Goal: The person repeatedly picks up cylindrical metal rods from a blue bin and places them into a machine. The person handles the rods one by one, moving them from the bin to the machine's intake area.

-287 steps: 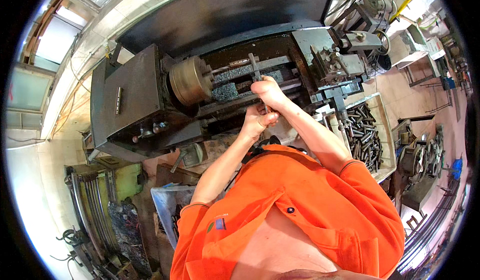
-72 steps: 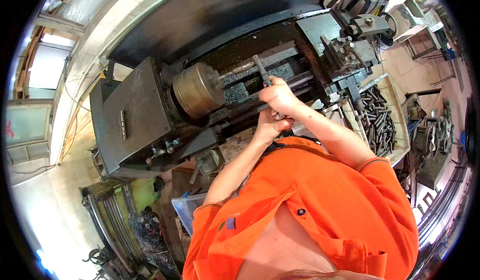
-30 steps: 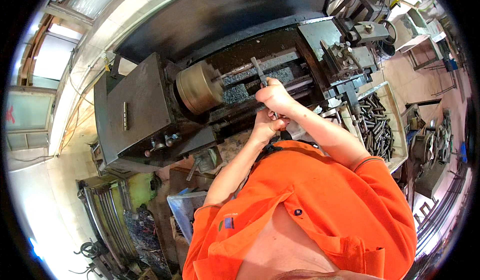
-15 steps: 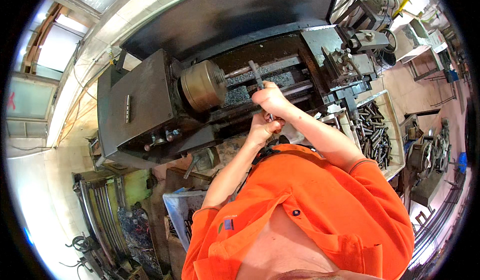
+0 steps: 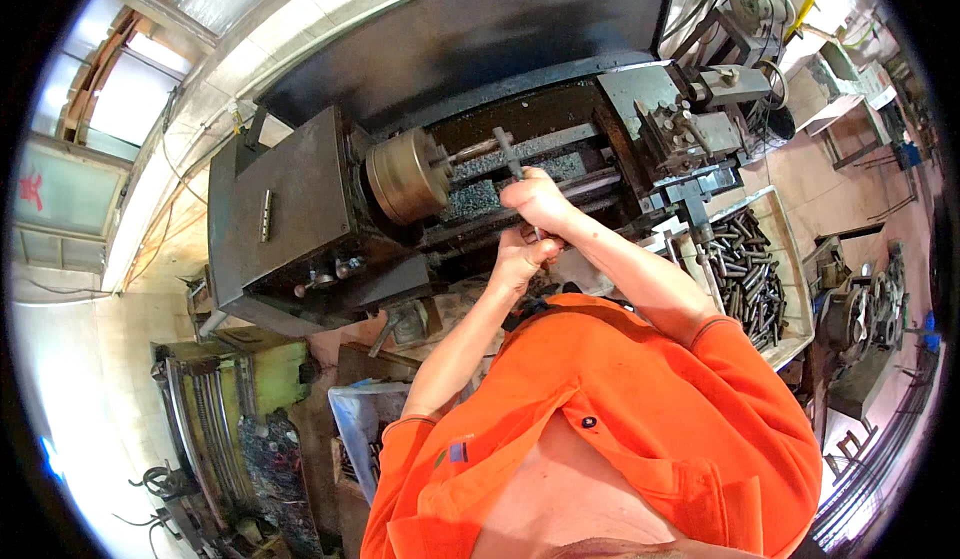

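Observation:
My right hand [image 5: 538, 202] is wrapped round a grey metal bar-like tool [image 5: 508, 151], whose far end juts up over the lathe bed [image 5: 575, 187]. Close below it, my left hand [image 5: 522, 259] is closed, its fingers curled near a short bit of shiny metal. Whether that metal belongs to the same tool I cannot tell. Both hands are in front of the lathe, at its near edge. To their left is the round brass-coloured chuck [image 5: 405, 177]. A thin metal rod [image 5: 475, 151] reaches from the chuck toward the tool's far end.
The dark headstock [image 5: 285, 214] with its levers stands at the left. To the right are the tool post [image 5: 685, 129] and a tray [image 5: 800, 294] full of short metal pins. Metal chips [image 5: 475, 199] cover part of the bed. A blue-white bin [image 5: 355, 419] is at lower left.
The lathe has shifted slightly rightward in view. My hands keep nearly the same pose, with the bar still in my right hand.

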Action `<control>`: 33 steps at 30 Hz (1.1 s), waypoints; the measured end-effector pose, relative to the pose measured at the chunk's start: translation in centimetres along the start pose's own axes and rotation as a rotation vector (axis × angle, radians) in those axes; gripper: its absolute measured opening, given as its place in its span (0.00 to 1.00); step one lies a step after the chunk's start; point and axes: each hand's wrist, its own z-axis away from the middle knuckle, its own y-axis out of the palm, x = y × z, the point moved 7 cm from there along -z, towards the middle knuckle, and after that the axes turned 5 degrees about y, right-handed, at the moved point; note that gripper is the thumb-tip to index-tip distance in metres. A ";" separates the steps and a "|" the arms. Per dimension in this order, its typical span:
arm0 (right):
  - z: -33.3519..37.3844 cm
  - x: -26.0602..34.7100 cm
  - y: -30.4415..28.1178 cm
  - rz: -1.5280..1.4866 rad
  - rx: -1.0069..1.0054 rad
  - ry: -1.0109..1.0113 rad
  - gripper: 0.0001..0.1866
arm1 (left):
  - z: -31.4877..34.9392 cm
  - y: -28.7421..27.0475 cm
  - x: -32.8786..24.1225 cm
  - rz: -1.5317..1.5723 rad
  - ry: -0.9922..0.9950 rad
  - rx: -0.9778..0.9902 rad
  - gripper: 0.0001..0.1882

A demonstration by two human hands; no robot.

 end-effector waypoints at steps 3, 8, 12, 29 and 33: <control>-0.2 0.3 0.3 0.048 -0.053 -0.069 0.08 | 0.2 -0.4 -0.5 -0.042 -0.016 -0.004 0.26; -0.3 -0.3 -1.1 -0.006 -0.008 -0.076 0.08 | -0.3 1.0 -0.1 0.017 -0.008 0.040 0.25; -1.5 -1.2 0.6 0.025 0.043 -0.068 0.13 | 0.1 -0.4 0.0 0.041 0.020 -0.048 0.24; -1.0 -0.7 1.1 0.137 0.001 -0.036 0.16 | 0.1 -0.7 0.0 0.135 0.036 0.005 0.23; -1.4 -1.0 0.1 0.360 -0.008 -0.272 0.16 | -0.4 0.2 0.7 0.162 0.045 0.063 0.24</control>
